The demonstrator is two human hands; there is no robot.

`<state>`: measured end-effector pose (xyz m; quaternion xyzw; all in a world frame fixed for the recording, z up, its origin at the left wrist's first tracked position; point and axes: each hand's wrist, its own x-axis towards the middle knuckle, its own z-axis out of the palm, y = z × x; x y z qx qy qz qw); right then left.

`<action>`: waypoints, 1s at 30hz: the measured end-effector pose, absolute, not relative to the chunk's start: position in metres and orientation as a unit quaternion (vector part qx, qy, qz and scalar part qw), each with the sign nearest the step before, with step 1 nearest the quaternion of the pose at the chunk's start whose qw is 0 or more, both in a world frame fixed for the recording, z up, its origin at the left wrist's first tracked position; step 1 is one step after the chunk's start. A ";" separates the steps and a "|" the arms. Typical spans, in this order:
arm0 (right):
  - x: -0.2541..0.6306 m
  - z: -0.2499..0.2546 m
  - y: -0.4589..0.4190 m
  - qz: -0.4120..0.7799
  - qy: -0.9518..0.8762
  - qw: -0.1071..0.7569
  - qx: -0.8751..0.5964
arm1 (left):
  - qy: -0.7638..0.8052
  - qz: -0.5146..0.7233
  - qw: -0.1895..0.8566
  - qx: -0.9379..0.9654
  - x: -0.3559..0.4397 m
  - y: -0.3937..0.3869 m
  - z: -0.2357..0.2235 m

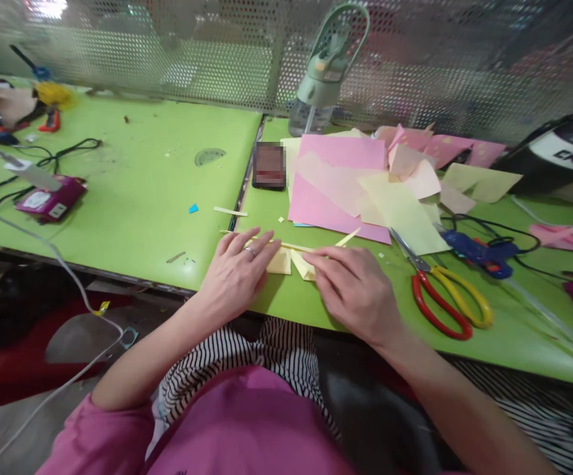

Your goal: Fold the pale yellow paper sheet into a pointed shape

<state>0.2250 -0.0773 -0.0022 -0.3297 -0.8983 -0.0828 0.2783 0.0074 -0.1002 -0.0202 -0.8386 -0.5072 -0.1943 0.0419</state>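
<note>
My left hand (237, 274), with a ring on one finger, lies with its fingers stretched out over pale yellow paper (279, 262) near the table's front edge. That paper is folded, and a narrow strip runs along its upper side. At its right end, my right hand (358, 290) has its thumb and fingers closed on a folded, pointed part of the paper. A thin yellow strip end (348, 237) sticks out above the right knuckles. Both palms hide some of the paper.
Scissors (429, 267) with red and yellow handles lie right of my right hand, beside a blue glue gun (481, 252). Pink sheets (340, 171), a phone (269, 165) and a water bottle (316, 92) are behind. A purple box (51, 198) with cables sits left.
</note>
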 end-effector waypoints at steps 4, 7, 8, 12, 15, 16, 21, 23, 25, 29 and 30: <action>0.241 -0.009 -0.093 -0.063 -0.903 0.265 -0.333 | -0.448 -0.198 0.038 -0.871 0.022 -0.111 -0.024; 0.246 -0.017 -0.094 -0.045 -0.908 0.240 -0.340 | -0.439 -0.192 0.030 -0.877 0.031 -0.119 -0.031; 0.247 -0.020 -0.093 -0.041 -0.908 0.237 -0.342 | -0.440 -0.192 0.027 -0.877 0.033 -0.121 -0.033; 0.246 -0.024 -0.089 -0.031 -0.914 0.228 -0.334 | -0.438 -0.195 0.014 -0.878 0.035 -0.125 -0.041; 0.245 -0.024 -0.089 -0.030 -0.915 0.220 -0.337 | -0.441 -0.192 0.002 -0.877 0.034 -0.128 -0.044; 0.245 -0.025 -0.090 -0.029 -0.915 0.218 -0.340 | -0.443 -0.190 0.000 -0.876 0.034 -0.130 -0.044; 0.244 -0.025 -0.091 -0.006 -0.909 0.215 -0.355 | -0.446 -0.164 0.029 -0.879 0.035 -0.139 -0.049; 0.245 -0.026 -0.091 -0.001 -0.910 0.211 -0.358 | -0.444 -0.161 0.030 -0.881 0.034 -0.140 -0.050; 0.245 -0.026 -0.093 -0.003 -0.910 0.205 -0.360 | -0.444 -0.164 0.015 -0.881 0.032 -0.139 -0.050; 0.248 -0.027 -0.098 -0.007 -0.912 0.213 -0.350 | -0.438 -0.175 0.004 -0.882 0.029 -0.141 -0.047; 0.249 -0.027 -0.100 -0.010 -0.909 0.224 -0.352 | -0.434 -0.180 0.010 -0.883 0.029 -0.142 -0.047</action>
